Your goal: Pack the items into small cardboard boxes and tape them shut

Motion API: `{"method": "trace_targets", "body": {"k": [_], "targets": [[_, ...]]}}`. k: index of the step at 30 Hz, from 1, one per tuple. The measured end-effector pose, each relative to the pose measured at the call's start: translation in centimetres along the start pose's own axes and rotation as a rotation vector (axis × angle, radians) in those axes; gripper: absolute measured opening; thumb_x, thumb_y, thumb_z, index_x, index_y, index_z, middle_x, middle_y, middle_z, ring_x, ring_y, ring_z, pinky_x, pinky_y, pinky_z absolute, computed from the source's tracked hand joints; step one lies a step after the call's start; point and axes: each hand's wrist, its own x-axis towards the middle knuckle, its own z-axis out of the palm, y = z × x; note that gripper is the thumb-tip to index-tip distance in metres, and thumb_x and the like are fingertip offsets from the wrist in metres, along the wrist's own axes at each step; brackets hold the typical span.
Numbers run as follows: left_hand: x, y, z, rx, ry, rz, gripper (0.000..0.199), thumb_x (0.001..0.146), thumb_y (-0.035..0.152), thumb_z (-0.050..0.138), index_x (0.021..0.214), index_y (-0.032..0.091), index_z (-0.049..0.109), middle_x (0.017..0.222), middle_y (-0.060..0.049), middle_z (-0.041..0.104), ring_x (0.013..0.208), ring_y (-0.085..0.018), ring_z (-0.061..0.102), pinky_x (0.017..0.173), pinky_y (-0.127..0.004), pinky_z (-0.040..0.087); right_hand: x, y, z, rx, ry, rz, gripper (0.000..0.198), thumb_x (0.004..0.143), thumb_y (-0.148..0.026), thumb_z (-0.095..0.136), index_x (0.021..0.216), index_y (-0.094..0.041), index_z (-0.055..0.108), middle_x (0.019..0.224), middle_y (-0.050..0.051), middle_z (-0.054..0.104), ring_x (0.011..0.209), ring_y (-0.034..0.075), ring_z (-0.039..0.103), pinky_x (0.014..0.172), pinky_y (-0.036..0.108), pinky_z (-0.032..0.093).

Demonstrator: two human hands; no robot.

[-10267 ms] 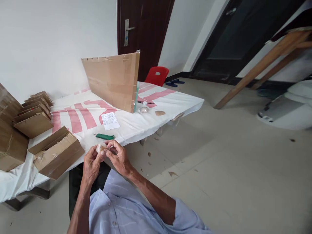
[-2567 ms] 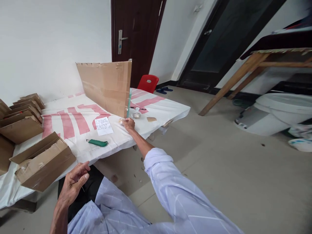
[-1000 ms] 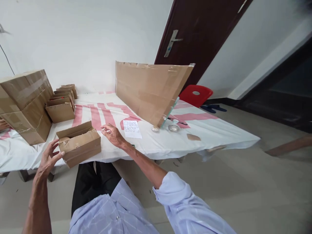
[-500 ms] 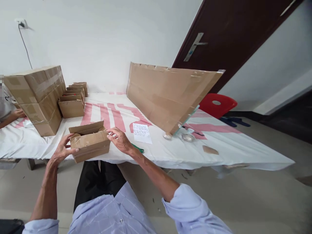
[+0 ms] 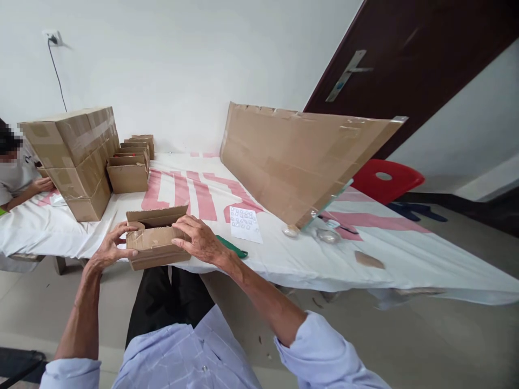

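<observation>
A small cardboard box (image 5: 158, 249) stands at the table's near edge, its long back flap raised and its top partly open. My left hand (image 5: 114, 246) grips its left end, thumb on the front wall and fingers by the folded side flap. Over the right end my right hand (image 5: 198, 237) is bent, its fingers curled on the top edge and the thumb at the front. The inside of the box is mostly hidden. Just right of my right hand lies a green object (image 5: 232, 246), and beyond it a printed sheet (image 5: 245, 225).
Stacked taped cartons (image 5: 85, 162) and a row of open boxes (image 5: 128, 177) stand at the left. A large cardboard panel (image 5: 300, 162) leans at the back, tape rolls (image 5: 327, 235) near its foot. A red chair (image 5: 389, 181) is behind the table; another person's hand (image 5: 42, 185) shows far left.
My right hand has moved from the box's right corner further over its top edge, fingers bending more. The box has turned slightly, and the view has shifted left.
</observation>
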Motion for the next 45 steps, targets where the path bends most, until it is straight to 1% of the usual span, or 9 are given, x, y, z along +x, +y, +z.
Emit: {"method": "trace_targets", "body": {"k": [7, 13, 18, 26, 31, 36, 38, 41, 45], "targets": [[-0.3, 1.8, 0.5, -0.017, -0.046, -0.03, 0.064, 0.068, 0.049, 0.092, 0.127, 0.028, 0.077, 0.155, -0.013, 0.056, 0.139, -0.038, 0.058, 0.102, -0.047, 0.059, -0.6, -0.3, -0.1, -0.007, 0.031, -0.001, 0.04, 0.091, -0.023, 0.08, 0.13, -0.024, 0.069, 0.122, 0.012, 0.067, 0.115, 0.03, 0.065, 0.101, 0.051, 0.059], [-0.6, 2.4, 1.0, 0.028, 0.017, -0.058, 0.06, 0.07, 0.055, 0.089, 0.123, 0.029, 0.079, 0.152, -0.012, 0.06, 0.14, -0.041, 0.058, 0.101, -0.048, 0.06, -0.7, -0.6, -0.2, 0.023, 0.062, -0.004, 0.044, 0.087, -0.016, 0.079, 0.129, -0.026, 0.068, 0.118, 0.011, 0.066, 0.113, 0.03, 0.066, 0.101, 0.051, 0.06], [-0.7, 2.1, 1.4, 0.075, 0.059, -0.063, 0.058, 0.071, 0.059, 0.087, 0.12, 0.028, 0.08, 0.152, -0.011, 0.062, 0.143, -0.044, 0.054, 0.101, -0.048, 0.06, -0.7, -1.1, -0.2, 0.008, 0.103, -0.001, 0.035, 0.087, -0.01, 0.075, 0.118, -0.025, 0.068, 0.113, 0.009, 0.065, 0.111, 0.029, 0.066, 0.099, 0.048, 0.06], [-0.9, 0.8, 1.5, 0.035, 0.099, -0.107, 0.072, 0.064, 0.065, 0.091, 0.126, 0.031, 0.079, 0.168, -0.011, 0.045, 0.155, -0.046, 0.041, 0.114, -0.054, 0.052, -1.0, -1.3, -0.3, 0.001, 0.135, -0.001, 0.039, 0.088, -0.008, 0.07, 0.123, -0.025, 0.067, 0.113, 0.01, 0.067, 0.11, 0.03, 0.066, 0.1, 0.048, 0.059], [-1.4, 0.3, 0.9, -0.043, 0.039, -0.073, 0.094, 0.054, 0.077, 0.09, 0.133, 0.029, 0.077, 0.171, -0.013, 0.042, 0.156, -0.05, 0.038, 0.115, -0.056, 0.051, -1.4, -1.5, 0.0, -0.007, 0.195, -0.012, 0.022, 0.093, -0.008, 0.065, 0.106, -0.025, 0.069, 0.101, 0.008, 0.066, 0.101, 0.027, 0.066, 0.092, 0.043, 0.059], [-1.8, 0.7, 0.6, -0.076, 0.067, -0.097, 0.088, 0.078, 0.091, 0.059, 0.134, 0.026, 0.077, 0.171, -0.014, 0.043, 0.156, -0.048, 0.04, 0.114, -0.06, 0.05, -2.3, -2.0, 0.5, -0.092, 0.205, -0.044, 0.02, 0.096, -0.007, 0.059, 0.093, -0.026, 0.066, 0.093, 0.007, 0.066, 0.095, 0.026, 0.065, 0.085, 0.039, 0.058], [-1.8, 0.9, 0.7, -0.024, 0.087, -0.11, 0.083, 0.078, 0.086, 0.065, 0.134, 0.026, 0.077, 0.169, -0.014, 0.047, 0.157, -0.048, 0.039, 0.114, -0.059, 0.051, -3.2, -2.1, 0.9, -0.148, 0.197, -0.078, 0.024, 0.095, -0.004, 0.056, 0.089, -0.025, 0.065, 0.091, 0.007, 0.066, 0.093, 0.025, 0.065, 0.082, 0.039, 0.057], [-1.8, 1.1, 1.1, 0.035, 0.059, -0.098, 0.085, 0.067, 0.073, 0.086, 0.138, 0.027, 0.074, 0.167, -0.014, 0.048, 0.156, -0.048, 0.039, 0.113, -0.054, 0.054, -4.9, -2.4, 1.8, -0.201, 0.184, -0.094, 0.026, 0.093, -0.002, 0.056, 0.087, -0.025, 0.065, 0.091, 0.007, 0.067, 0.089, 0.025, 0.063, 0.079, 0.039, 0.055], [-1.7, 1.2, 1.3, 0.071, 0.014, -0.083, 0.093, 0.063, 0.066, 0.092, 0.145, 0.029, 0.067, 0.169, -0.014, 0.042, 0.154, -0.046, 0.043, 0.111, -0.052, 0.055, -7.0, -2.5, 3.1, -0.193, 0.212, -0.097, 0.022, 0.095, -0.006, 0.058, 0.096, -0.025, 0.069, 0.098, 0.008, 0.07, 0.093, 0.025, 0.063, 0.082, 0.041, 0.055]]}}
